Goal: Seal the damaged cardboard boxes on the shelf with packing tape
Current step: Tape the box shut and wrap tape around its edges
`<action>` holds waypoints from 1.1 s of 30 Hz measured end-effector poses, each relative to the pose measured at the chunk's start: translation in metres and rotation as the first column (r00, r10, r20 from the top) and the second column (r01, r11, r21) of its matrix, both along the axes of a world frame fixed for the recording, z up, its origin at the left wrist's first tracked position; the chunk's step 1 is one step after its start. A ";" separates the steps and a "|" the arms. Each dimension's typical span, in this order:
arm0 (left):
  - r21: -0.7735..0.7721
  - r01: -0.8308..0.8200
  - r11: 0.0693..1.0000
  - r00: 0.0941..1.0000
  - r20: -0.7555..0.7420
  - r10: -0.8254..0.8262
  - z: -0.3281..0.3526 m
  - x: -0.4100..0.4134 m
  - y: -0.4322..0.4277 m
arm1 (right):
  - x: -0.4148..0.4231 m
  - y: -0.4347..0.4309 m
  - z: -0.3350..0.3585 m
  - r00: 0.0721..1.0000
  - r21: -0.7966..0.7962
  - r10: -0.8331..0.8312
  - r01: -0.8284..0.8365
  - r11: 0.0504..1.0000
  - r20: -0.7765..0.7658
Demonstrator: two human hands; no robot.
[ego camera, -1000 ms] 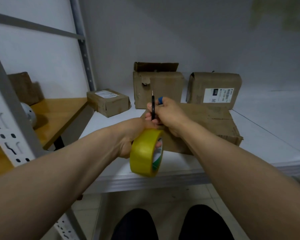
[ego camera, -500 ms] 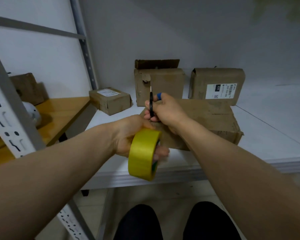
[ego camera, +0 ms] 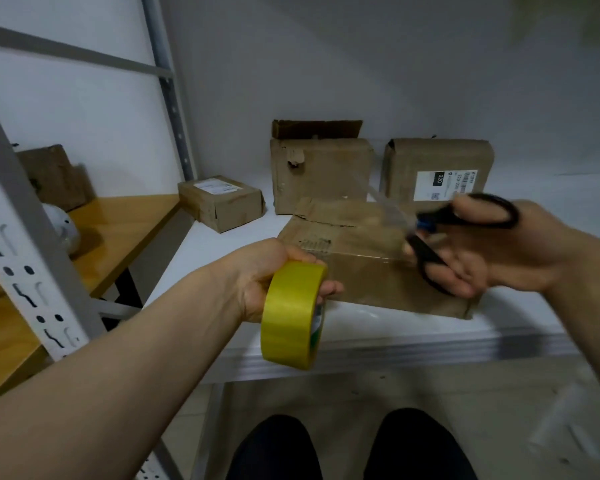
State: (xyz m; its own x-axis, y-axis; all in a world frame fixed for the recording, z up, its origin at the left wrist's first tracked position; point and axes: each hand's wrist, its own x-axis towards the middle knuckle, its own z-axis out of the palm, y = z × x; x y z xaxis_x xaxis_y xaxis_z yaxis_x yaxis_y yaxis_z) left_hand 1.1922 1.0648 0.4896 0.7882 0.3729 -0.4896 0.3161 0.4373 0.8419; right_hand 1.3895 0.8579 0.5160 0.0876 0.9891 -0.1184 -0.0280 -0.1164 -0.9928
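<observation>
Yellow packing tape roll (ego camera: 293,315) gripped in left hand (ego camera: 267,275), fingers curled through the core, roll on edge and out in front of the white shelf (ego camera: 395,329) lip. Fingertips close to the front left corner of the nearest cardboard box (ego camera: 368,271); contact impossible to tell.

Black-handled scissors (ego camera: 465,218) held in right hand (ego camera: 506,254), thumb through the upper loop, fingers hooked round the lower one, handles spread wide. Blades blurred, with a blue spot at the pivot. Right hand over the right end of the nearest cardboard box. Faint clear strip beside the blades, too blurred to make out.

Nearest cardboard box flat on the white shelf near its front edge, top crumpled and creased. Behind it, against the wall: torn box (ego camera: 321,174) with a ragged hole in its face and one flap up, and just beside it, on the right, labelled box (ego camera: 437,168) with a white sticker. Small box (ego camera: 220,202) further left, near the grey upright post (ego camera: 172,98).

Wooden shelf (ego camera: 125,220) at left, with another brown box (ego camera: 52,174) and a white rounded object (ego camera: 61,226), partly hidden by a perforated post (ego camera: 25,244). Dark trouser knees (ego camera: 274,448) at the bottom.
</observation>
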 end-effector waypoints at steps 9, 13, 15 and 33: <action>0.009 -0.012 1.000 1.000 0.003 0.012 0.000 -0.002 -0.003 | -0.006 0.008 -0.016 0.946 -0.197 0.153 -0.098 0.976 0.287; 0.034 0.017 0.999 1.000 0.000 -0.017 0.000 -0.003 -0.002 | -0.010 0.024 -0.021 0.962 -0.208 0.164 -0.119 0.971 0.218; 0.040 0.021 0.999 1.000 -0.001 -0.021 0.000 -0.002 -0.002 | -0.011 0.030 -0.023 0.970 -0.221 0.168 -0.128 0.967 0.177; 0.027 0.058 0.998 0.998 0.017 -0.059 -0.001 -0.005 0.001 | -0.001 0.042 -0.026 0.978 -0.175 0.190 -0.172 0.969 0.091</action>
